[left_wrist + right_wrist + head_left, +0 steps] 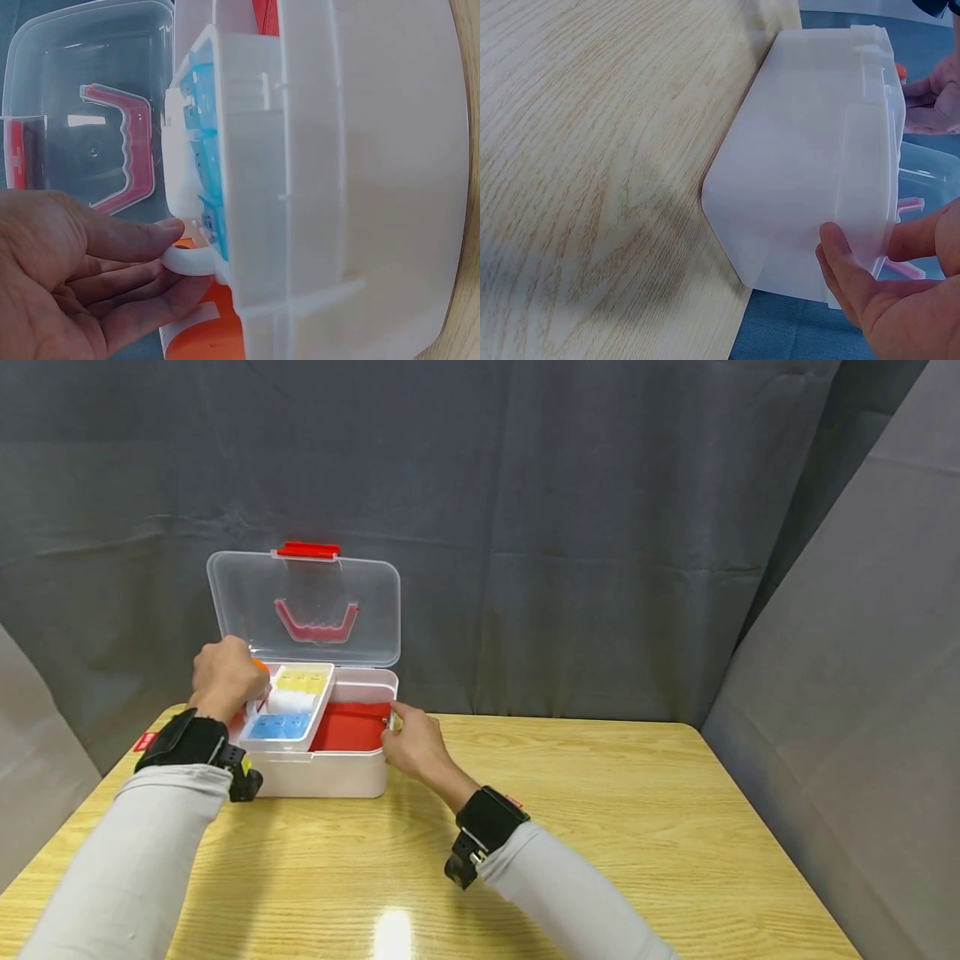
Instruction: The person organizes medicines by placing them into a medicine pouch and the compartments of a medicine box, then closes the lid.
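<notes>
A white plastic box [322,778] stands on the table, its clear lid [375,585] raised at the back. A white inner tray [273,746] sits at its left side, holding a yellow compartmented case [302,682], a white roll-like item [291,702] and a blue compartmented case [279,726]. My left hand [227,675] pinches the tray's white loop handle [191,261] between thumb and fingers. With thumb inside and fingers outside, my right hand [416,747] grips the box's right wall. To the right of the tray, a red pouch [348,727] lies inside the box.
An orange item [210,341] with a white band shows below the tray handle in the left wrist view. The lid carries a red latch [307,550] and a pink-red handle [318,632]. Grey cloth [525,527] hangs behind the wooden table [600,827].
</notes>
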Demonstrator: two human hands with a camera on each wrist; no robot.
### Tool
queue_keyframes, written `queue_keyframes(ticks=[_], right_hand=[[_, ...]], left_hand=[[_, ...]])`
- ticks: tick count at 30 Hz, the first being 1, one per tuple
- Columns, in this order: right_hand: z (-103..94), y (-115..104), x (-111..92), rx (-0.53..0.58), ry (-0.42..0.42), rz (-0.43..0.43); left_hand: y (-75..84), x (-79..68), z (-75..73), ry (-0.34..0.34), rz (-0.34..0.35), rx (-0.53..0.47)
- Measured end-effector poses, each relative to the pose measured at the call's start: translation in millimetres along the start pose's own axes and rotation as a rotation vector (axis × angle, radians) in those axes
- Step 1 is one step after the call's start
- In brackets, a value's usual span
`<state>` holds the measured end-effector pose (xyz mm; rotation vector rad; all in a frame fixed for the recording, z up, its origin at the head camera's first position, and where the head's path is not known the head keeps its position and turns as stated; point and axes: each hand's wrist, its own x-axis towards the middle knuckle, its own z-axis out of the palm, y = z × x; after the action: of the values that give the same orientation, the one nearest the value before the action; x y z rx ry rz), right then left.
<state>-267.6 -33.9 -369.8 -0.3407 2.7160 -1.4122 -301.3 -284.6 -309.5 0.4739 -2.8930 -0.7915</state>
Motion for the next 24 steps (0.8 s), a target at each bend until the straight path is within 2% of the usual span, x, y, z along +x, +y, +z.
queue_keyframes(ticks=[13, 24], right_hand=[[2.7, 0.2, 1.7, -0.006, 0.012, -0.006], [1.6, -0.1, 0.6, -0.024, 0.022, -0.007]], left_hand=[[-1.9, -3.8, 0.0, 0.011, 0.019, 0.01], [0.0, -1.7, 1.0, -0.019, 0.016, 0.04]])
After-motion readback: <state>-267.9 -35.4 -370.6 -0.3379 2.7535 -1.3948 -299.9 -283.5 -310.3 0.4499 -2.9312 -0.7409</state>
